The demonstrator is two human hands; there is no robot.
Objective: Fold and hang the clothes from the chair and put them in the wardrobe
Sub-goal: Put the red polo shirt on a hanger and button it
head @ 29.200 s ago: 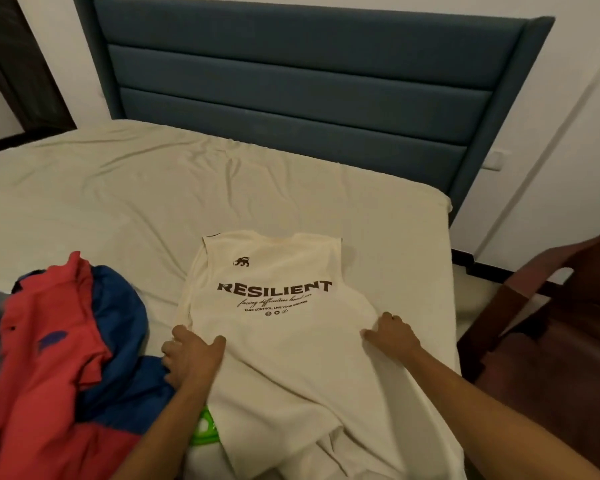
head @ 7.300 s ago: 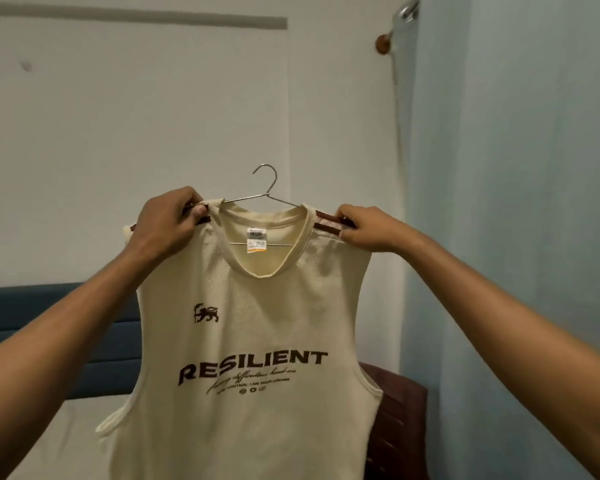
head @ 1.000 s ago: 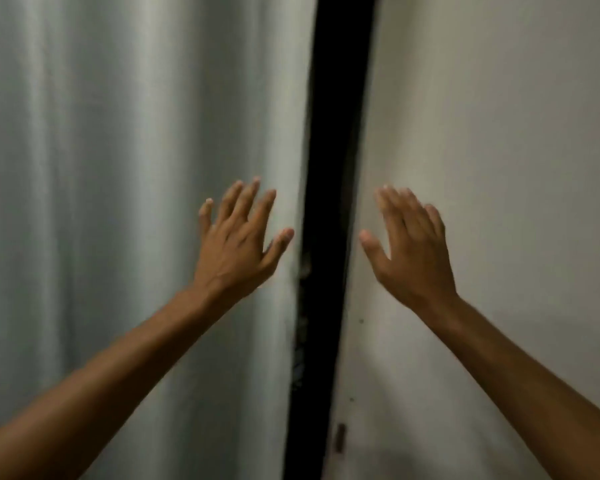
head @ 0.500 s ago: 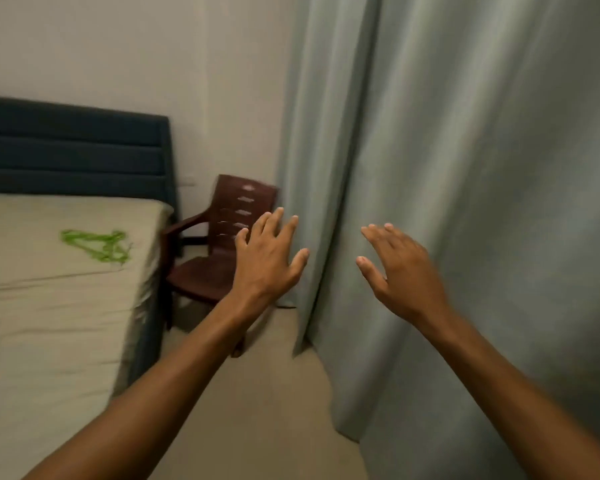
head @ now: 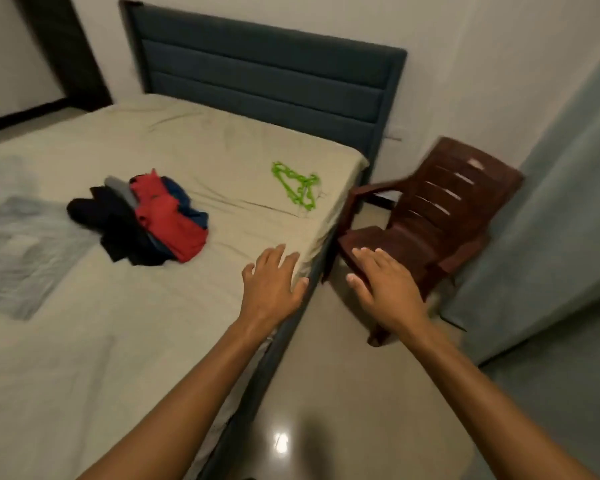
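A heap of clothes (head: 146,220), red, blue, black and grey, lies on the bed's beige sheet (head: 125,341). Green plastic hangers (head: 296,185) lie near the bed's right edge. A folded grey garment (head: 18,251) lies flat at the left of the bed. The brown plastic chair (head: 433,220) stands beside the bed with nothing on its seat. My left hand (head: 272,284) is held out over the bed's right edge, fingers straight, holding nothing. My right hand (head: 383,284) hovers in front of the chair, fingers spread and empty.
A dark blue padded headboard (head: 267,74) backs the bed. A grey-green curtain (head: 548,220) hangs at the right, next to the chair. Glossy tiled floor (head: 354,410) runs between the bed and the curtain. A dark doorway (head: 66,53) is at the far left.
My view has swung left from the curtain to the bed and chair. Both hands stay empty with fingers straight and have dropped lower.
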